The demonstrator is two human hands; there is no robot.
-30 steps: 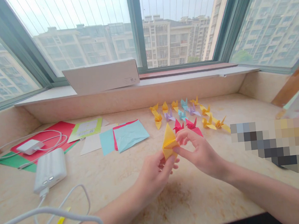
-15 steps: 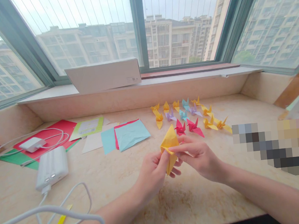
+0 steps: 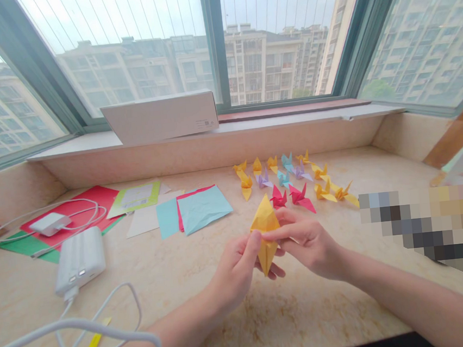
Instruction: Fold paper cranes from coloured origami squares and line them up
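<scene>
A yellow sheet of origami paper (image 3: 265,214), folded into a long diamond, is held above the counter between both hands. My left hand (image 3: 239,257) grips its left side, thumb on the front and fingers behind. My right hand (image 3: 305,240) pinches the right edge, its index finger lying across the middle near the left thumb. Just beyond the paper stand two red paper cranes, one a red crane (image 3: 301,197). Several yellow, blue and purple cranes stand in rows behind them, among them a yellow crane (image 3: 245,184).
Blue paper sheets (image 3: 206,208) lie left of centre. Farther left are a red sheet (image 3: 103,199), a white power bank (image 3: 82,259), a white charger (image 3: 50,224) and a looping white cable (image 3: 107,326). A white box (image 3: 160,117) stands on the window ledge. A pixelated patch covers something at right.
The yellow paper's upper flap has flattened out and its lower point has turned slightly right and down. Both hands keep hold, the right index finger now closer to the left thumb.
</scene>
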